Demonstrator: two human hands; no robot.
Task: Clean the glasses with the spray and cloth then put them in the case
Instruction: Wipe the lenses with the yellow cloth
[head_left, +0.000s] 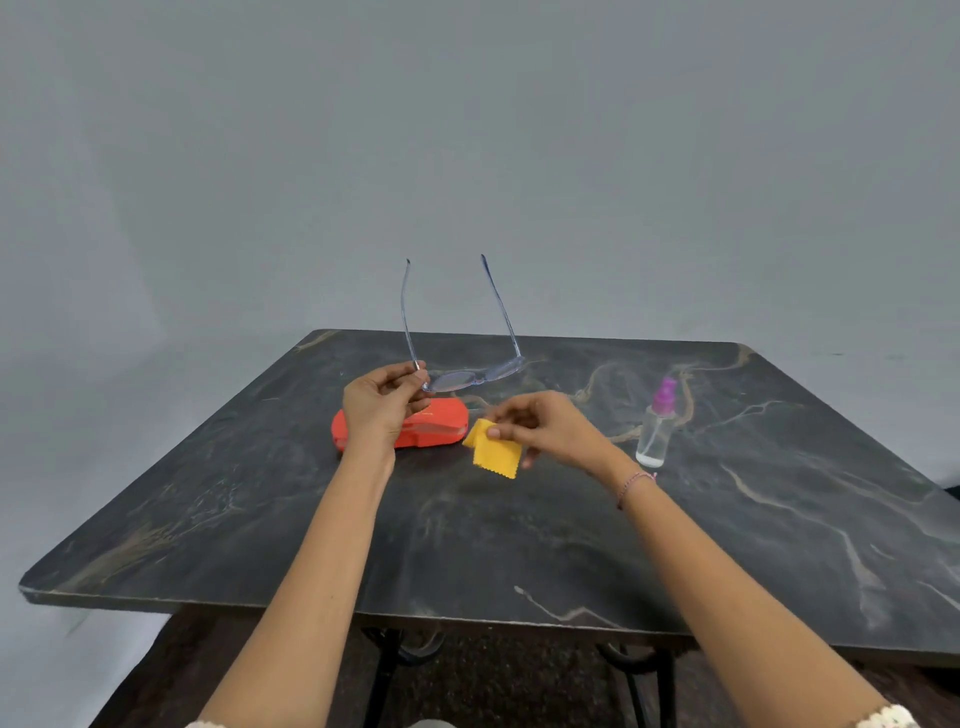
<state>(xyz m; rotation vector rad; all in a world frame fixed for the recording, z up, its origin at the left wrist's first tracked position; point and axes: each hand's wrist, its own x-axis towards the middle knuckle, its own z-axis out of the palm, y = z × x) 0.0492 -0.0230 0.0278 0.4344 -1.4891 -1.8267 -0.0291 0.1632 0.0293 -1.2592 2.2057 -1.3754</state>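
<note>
Counting one of each: one pair of clear, pale-blue plastic-framed glasses (470, 375), one small square yellow cloth with zigzag edges (496, 453), one closed orange hard-shell case (431, 425), one small clear spray bottle with a purple nozzle (655, 426), and two bare hands. All sitting on or hovering over one dark marbled table (519, 530) with pale veins, set against a plain grey wall (467, 130).

Lying flat on the table, the case, long side across the view, with its left part hidden behind the left hand (382, 406). Standing upright well to the right, near the far right part of the table, the spray bottle, apart from everything else and untouched. Showing below the near table edge, dark metal legs (387, 670). Circling the right wrist, a thin beaded bracelet (635, 486).

Pinching the left corner of the glasses near the hinge, the left hand, fingers curled closed around the frame, thumb and forefinger pressing together. Hanging in the air above the case, the glasses, lenses low and facing the camera side, both temples unfolded and pointing up and away toward the wall.

Gripping the top of the cloth, the right hand (540, 426), fingers bunched closed with the thumb pressed on the fabric. Dangling below that grip, the cloth, just right of the case, lower edge hanging free; touching the table or not, impossible telling. Sitting near but apart, the cloth and the lenses.
</note>
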